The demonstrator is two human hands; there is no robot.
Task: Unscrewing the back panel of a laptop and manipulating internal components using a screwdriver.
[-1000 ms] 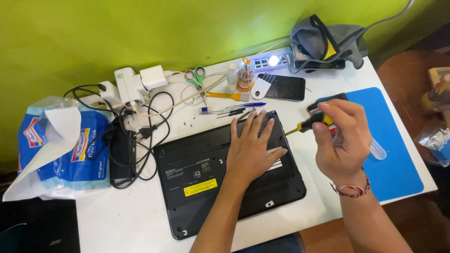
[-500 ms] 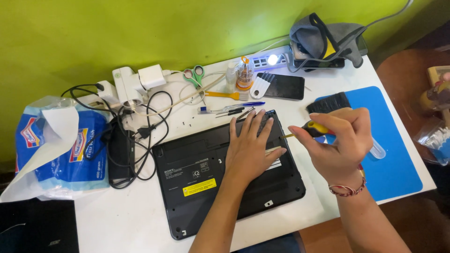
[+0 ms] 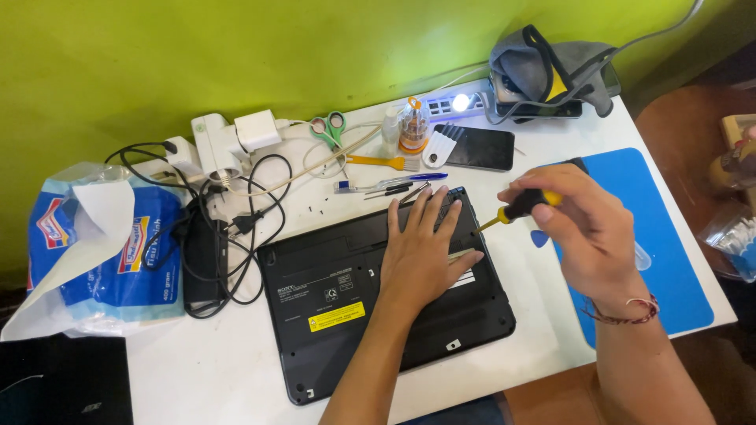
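A black laptop (image 3: pixel 378 303) is found lying upside down on the white bench (image 3: pixel 213 370), its underside with a yellow label facing up. The left hand (image 3: pixel 421 256) is laid flat on the right half of the underside, fingers spread and pointing to the far edge, closed on nothing; its placement is unchanged from a second ago. The right hand (image 3: pixel 587 232) is clamped around the black and yellow handle of a screwdriver (image 3: pixel 516 211), held just off the laptop's far right corner, above the near left edge of the blue mat (image 3: pixel 669 267). Compared with a second ago, the right hand is seen to have rolled over: the handle was then largely covered by the fingers, and it is now exposed, with the shaft angled down and left so that the tip is brought to the laptop's right edge beside the left fingertips. Whether the tip is seated in a screw cannot be told. It is judged that the tool is being lined up on a fastener at that corner while the case is steadied. Small dark specks, possibly loose screws, are noted on the bench just beyond the laptop's far edge. A smartphone (image 3: pixel 476 147), scissors (image 3: pixel 328 127), tangled cables (image 3: pixel 228 205) with a power adapter, and a blue and white bag (image 3: pixel 110 252) at the left are recorded untouched.
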